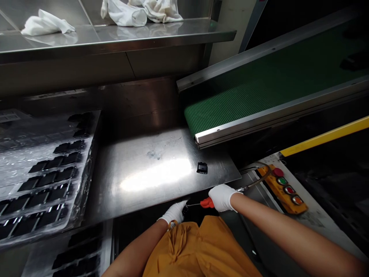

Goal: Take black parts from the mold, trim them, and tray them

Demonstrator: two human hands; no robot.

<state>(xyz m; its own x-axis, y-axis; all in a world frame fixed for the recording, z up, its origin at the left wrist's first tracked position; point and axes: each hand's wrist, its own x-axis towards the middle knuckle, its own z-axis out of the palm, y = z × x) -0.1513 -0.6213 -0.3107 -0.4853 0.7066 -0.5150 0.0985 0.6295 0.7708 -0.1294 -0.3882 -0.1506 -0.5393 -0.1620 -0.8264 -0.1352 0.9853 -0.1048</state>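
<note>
My right hand (222,197), in a white glove, is closed round an orange-red air blow gun (206,203). A hose runs back from its rear, and its thin nozzle points left. Also gloved, my left hand (174,212) grips a small black plastic part (185,210) close to the nozzle tip; much of that part is hidden by the fingers and dark surroundings. Both hands are just below the front edge of the steel table (138,169). On the tabletop, up from my right hand, lies another black part (202,168).
Clear trays (86,169) holding rows of black parts stand at left. A green conveyor belt (219,111) slopes down to the table from the right. An orange button box (288,190) lies right of my arm. White cloths or gloves (46,24) rest on the steel shelf (95,40).
</note>
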